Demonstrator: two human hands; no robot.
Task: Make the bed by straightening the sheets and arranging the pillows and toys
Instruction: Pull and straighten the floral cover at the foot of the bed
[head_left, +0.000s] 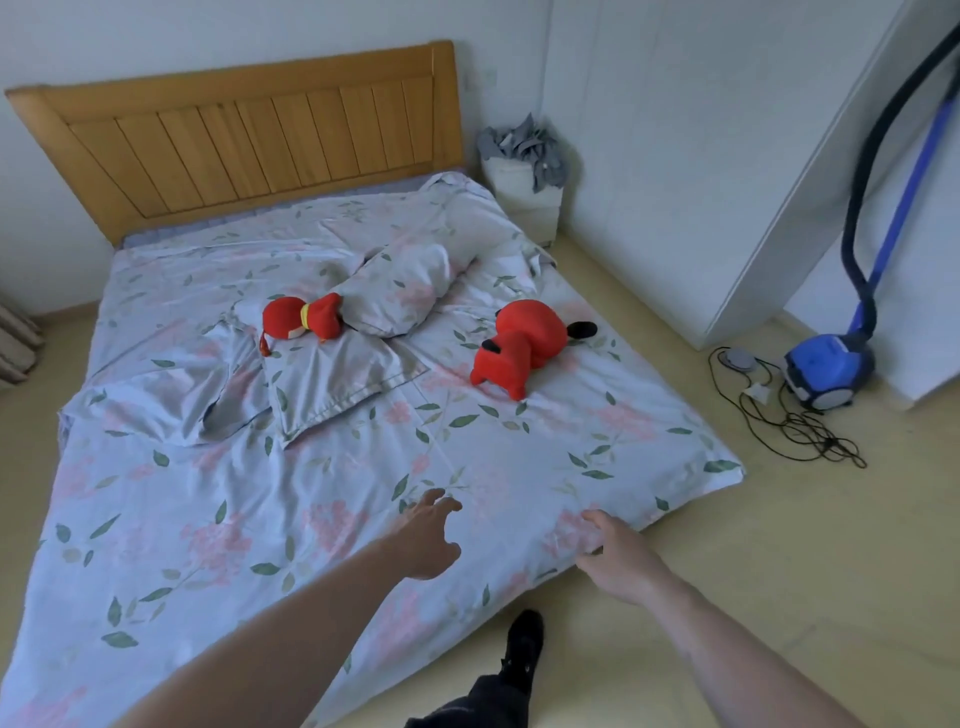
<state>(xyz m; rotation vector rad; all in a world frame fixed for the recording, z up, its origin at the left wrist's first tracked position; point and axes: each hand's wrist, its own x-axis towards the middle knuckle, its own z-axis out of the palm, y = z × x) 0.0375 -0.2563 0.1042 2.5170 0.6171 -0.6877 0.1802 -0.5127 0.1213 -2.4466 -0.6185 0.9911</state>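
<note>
A floral sheet covers the bed, wrinkled near the middle and at the far right corner. Two floral pillows lie askew mid-bed: one flat, one tilted behind it. A small red plush toy rests on the flat pillow. A larger red plush toy lies face down to the right. My left hand hovers over the sheet near the foot with fingers spread. My right hand grips the sheet's edge at the foot of the bed.
A wooden headboard stands against the far wall. A white bedside cabinet with grey cloth on top sits right of it. A blue vacuum cleaner and tangled cord lie on the floor at right. My foot stands by the bed.
</note>
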